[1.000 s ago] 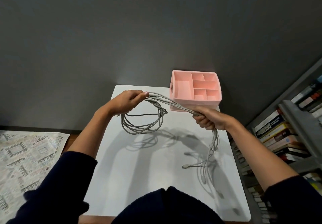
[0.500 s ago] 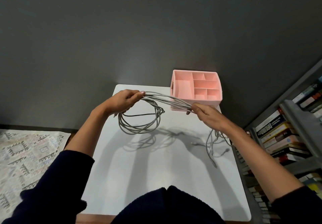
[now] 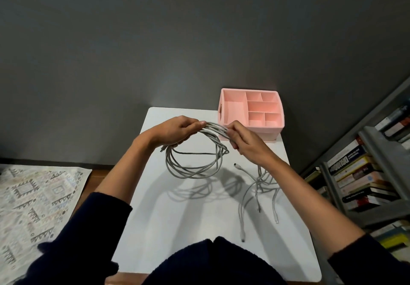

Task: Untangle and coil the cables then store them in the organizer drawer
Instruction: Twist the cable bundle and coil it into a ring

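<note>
The left hand (image 3: 175, 130) is raised above the white table (image 3: 173, 218), its fingers curled closed around the top of a bundle of grey cables (image 3: 193, 162). The thumb presses on top of the strands and the other fingers wrap underneath, so the grip is firm rather than loose. From this hand the cables hang down in a round coil of several loops, with one short plug end sticking out at the left side of the coil, just below the wrist.

The right hand (image 3: 246, 142) sits just beside the left, with only a short stretch of cable between them. Its fingers (image 3: 233, 137) are bent and pinched on the same strands, thumb on the far side and fingertips on the near side. Whether the lower fingers also touch the cable cannot be told, since the hand hides them.

Below the right wrist the loose cable ends (image 3: 257, 187) trail down onto the table, spreading apart, with several plugs lying on the surface toward the near right edge.

The pink organizer (image 3: 228, 116) stands at the far right corner of the table, just behind the right hand, its compartments holding no cable. Shelves of books (image 3: 355, 178) stand to the right, and a patterned rug (image 3: 33, 200) lies on the floor to the left.
</note>
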